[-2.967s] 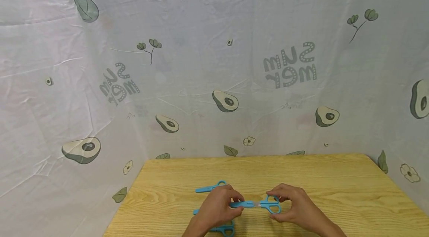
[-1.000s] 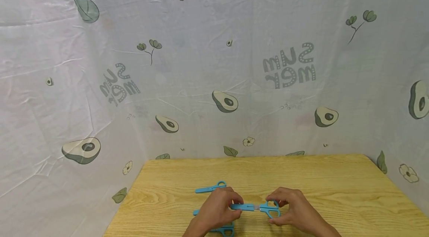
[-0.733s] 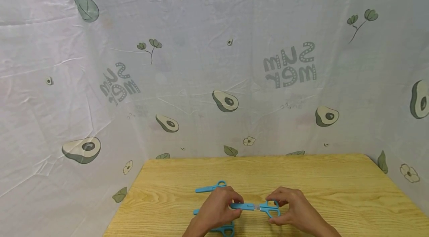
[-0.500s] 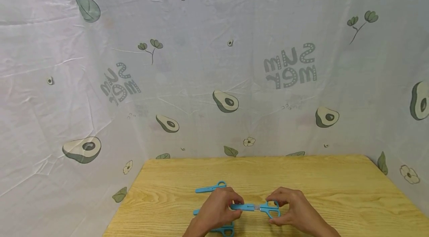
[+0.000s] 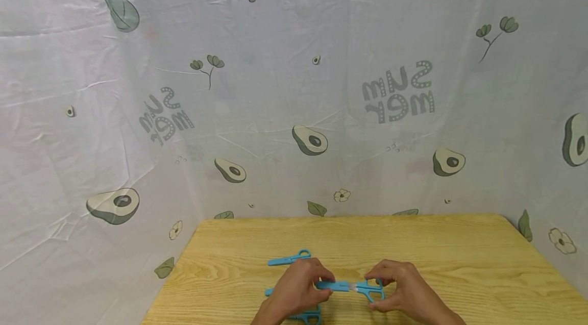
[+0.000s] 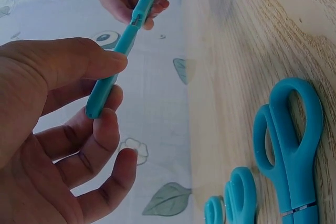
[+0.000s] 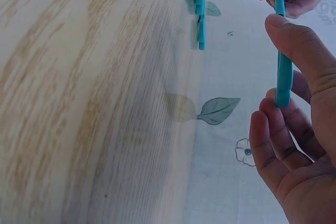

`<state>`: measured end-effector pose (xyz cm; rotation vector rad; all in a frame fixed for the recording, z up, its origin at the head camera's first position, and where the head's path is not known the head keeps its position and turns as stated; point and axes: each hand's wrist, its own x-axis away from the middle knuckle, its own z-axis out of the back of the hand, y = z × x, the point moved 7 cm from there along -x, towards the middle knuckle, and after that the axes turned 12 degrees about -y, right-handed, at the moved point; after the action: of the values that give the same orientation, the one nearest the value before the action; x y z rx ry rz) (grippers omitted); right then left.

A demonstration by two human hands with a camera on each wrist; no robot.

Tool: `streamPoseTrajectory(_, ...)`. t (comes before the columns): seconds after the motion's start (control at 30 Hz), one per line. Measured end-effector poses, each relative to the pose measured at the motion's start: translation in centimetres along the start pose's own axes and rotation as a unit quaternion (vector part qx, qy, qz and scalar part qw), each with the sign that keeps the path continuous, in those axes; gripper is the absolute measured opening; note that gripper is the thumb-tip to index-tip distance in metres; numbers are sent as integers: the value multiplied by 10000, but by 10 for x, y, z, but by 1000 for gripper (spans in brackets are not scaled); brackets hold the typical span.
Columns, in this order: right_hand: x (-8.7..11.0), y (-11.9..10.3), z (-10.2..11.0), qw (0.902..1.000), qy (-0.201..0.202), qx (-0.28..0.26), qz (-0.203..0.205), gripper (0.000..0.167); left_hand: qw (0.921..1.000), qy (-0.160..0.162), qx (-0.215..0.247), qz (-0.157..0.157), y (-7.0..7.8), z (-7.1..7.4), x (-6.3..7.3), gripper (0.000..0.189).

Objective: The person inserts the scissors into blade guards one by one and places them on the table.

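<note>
Above the table, in the head view, both hands hold one pair of light-blue scissors (image 5: 369, 289) level between them. My left hand (image 5: 298, 286) pinches the blue blade cover (image 5: 334, 286) between thumb and fingers. The finger loops are gripped by my right hand (image 5: 406, 289), thumb on the near side and fingers on the far side. A short strip of bare blade shows between cover and handles. From the left wrist, the cover (image 6: 125, 40) appears edge-on under the thumb. In the right wrist view, a handle (image 7: 284, 74) runs between thumb and fingertips.
Three more blue scissors lie on the wooden table (image 5: 436, 243): covered scissors (image 5: 287, 259) farthest back, others partly hidden by the left hand, with large handles (image 6: 296, 145) close to the left wrist camera. A patterned plastic curtain (image 5: 275, 85) hangs behind and at both sides.
Since three seconds ago, the right hand and the scissors handles have dropped slightly toward me, tilting the scissors a little. The strip of bare blade looks slightly shorter. Both grips are kept.
</note>
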<state>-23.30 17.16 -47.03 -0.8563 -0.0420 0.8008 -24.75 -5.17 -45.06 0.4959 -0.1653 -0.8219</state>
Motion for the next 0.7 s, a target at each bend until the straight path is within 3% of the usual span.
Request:
streamPoseTrajectory(0.23,0,0,-2,9999,48,14,153,43,10000,-16,-15,46,1,1,1,15)
streamPoseTrajectory(0.47,1,-1,-1,9990,191,246,329,43,9995,-116,254,160,-2,1,-1,15)
streamPoseTrajectory(0.7,0,-5,2,9990,239,343,174,43,9983,-9,576,113,-7,5,1,15)
